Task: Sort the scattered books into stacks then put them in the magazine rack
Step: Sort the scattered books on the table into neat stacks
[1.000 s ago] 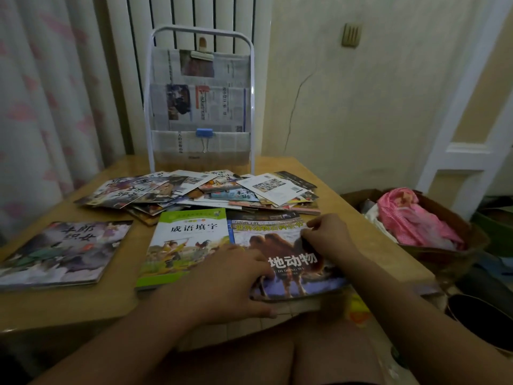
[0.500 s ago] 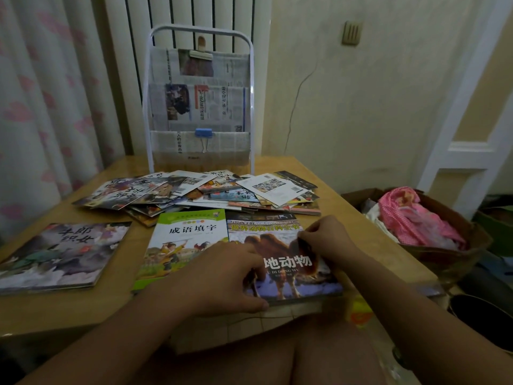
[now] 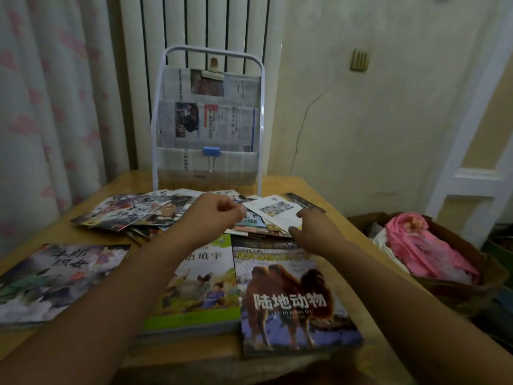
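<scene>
Hands: my left hand [image 3: 213, 215] is hovering with fingers loosely curled, gripping nothing, over the scattered books [image 3: 166, 211]; my right hand [image 3: 311, 226] is pinching the white booklet [image 3: 273, 208] atop that far pile. Camel book [image 3: 291, 298] and green book [image 3: 202, 287] are lying near me, under my forearms. Magazine rack [image 3: 206, 120] is standing at the far table [image 3: 327, 195] edge.

Titles readable on three book covers

The camel book [image 3: 294, 295] carries large white characters "陆地动物" across the animal, with a smaller line of Latin letters under them, too blurred to read. The green book [image 3: 202, 284] beside it shows "语填字", its first character hidden by an arm. The dark book [image 3: 55, 276] at the left reads "牛郎织女". Print on the newspapers [image 3: 211, 123] in the magazine rack [image 3: 163, 79] is too small to read.
</scene>
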